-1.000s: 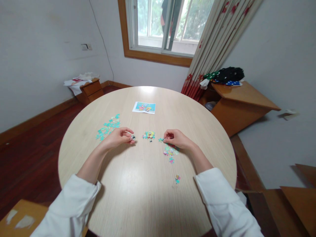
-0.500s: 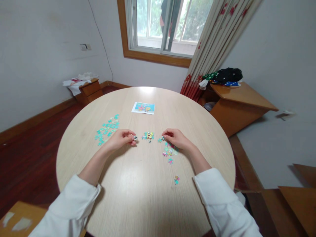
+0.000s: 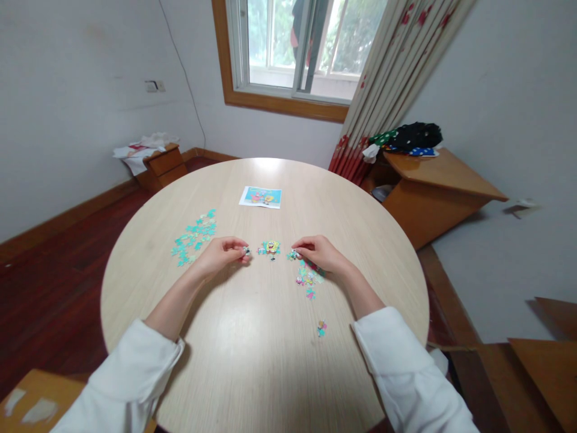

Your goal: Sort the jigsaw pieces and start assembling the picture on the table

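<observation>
On the round light-wood table, my left hand pinches a small puzzle piece just left of a joined yellow-and-teal puzzle cluster. My right hand pinches another small piece just right of that cluster, its palm over a loose heap of multicoloured pieces. Both hands rest on the tabletop, fingers closed. White sleeves cover both forearms.
Several teal pieces lie spread at the left. A reference picture card lies farther back. A single piece sits near my right sleeve. A wooden desk with clothes stands at right, a small cabinet at left.
Both hands have edged slightly inward toward the central cluster, each keeping its piece; the view shifted a little.
</observation>
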Demonstrator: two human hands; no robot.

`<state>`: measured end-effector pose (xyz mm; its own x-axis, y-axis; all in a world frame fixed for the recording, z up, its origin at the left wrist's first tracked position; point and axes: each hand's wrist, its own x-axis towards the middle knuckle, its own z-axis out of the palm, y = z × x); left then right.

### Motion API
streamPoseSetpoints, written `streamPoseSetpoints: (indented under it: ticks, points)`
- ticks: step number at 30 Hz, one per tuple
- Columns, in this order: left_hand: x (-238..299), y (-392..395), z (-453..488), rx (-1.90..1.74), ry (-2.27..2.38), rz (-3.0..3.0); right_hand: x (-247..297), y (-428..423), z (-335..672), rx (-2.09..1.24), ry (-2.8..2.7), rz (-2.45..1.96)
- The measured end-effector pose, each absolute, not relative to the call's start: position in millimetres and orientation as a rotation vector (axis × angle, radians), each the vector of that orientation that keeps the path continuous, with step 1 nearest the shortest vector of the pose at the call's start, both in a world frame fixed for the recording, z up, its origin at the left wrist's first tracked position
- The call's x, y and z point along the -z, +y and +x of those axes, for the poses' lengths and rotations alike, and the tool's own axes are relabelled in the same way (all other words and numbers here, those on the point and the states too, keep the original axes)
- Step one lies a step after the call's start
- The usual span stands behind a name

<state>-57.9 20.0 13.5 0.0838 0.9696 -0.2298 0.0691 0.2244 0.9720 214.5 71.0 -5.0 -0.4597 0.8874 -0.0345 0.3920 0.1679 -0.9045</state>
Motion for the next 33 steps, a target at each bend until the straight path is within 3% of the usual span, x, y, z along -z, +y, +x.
streamPoseSetpoints:
  ticks: [19,33]
  points:
    - [-7.5,17.4,-43.7,-0.972,1.194,1.06,-2.9,62.5,203.8,-1.359,-2.122,-1.129]
    - [-11.3,18.6,-42.0,-0.959,1.04,0.855,-4.1,64.1,198.1,-1.367,-1.748,-1.082]
